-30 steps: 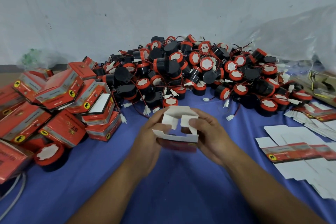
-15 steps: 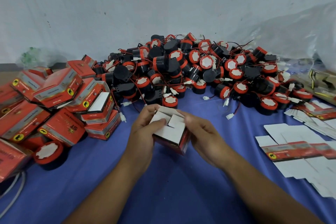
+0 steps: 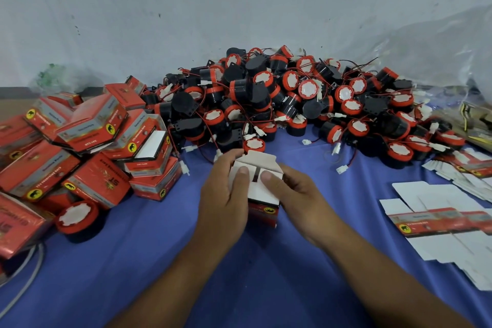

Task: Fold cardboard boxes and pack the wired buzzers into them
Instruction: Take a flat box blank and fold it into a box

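my left hand (image 3: 223,200) and my right hand (image 3: 298,194) both hold one small box (image 3: 262,194) between them. my left fingers curl round its left side and my right fingers curl round its right side. both thumbs press down on the white flaps on top, the left thumb (image 3: 243,170) on one flap and the right thumb (image 3: 266,176) on the other. there is a thin dark gap between the two flaps. one more white flap stands up at the far edge. the side of the box that faces me is red.

the box is in the middle, over the blue cloth (image 3: 266,282), just in front of the big heap of buzzers (image 3: 279,98). i cannot tell if it sits on the cloth.

the buzzers are black and red with thin wires and white plugs. there are too many to count. one buzzer (image 3: 77,217) lies alone on my left, beside the pile of red boxes (image 3: 93,141). that pile has more than ten boxes, and some run off the edge, so i cannot count them all. on my right lie flat cardboard sheets (image 3: 439,218), one over another, too mixed up to count. one grey cable (image 3: 24,274) lies at the far left.
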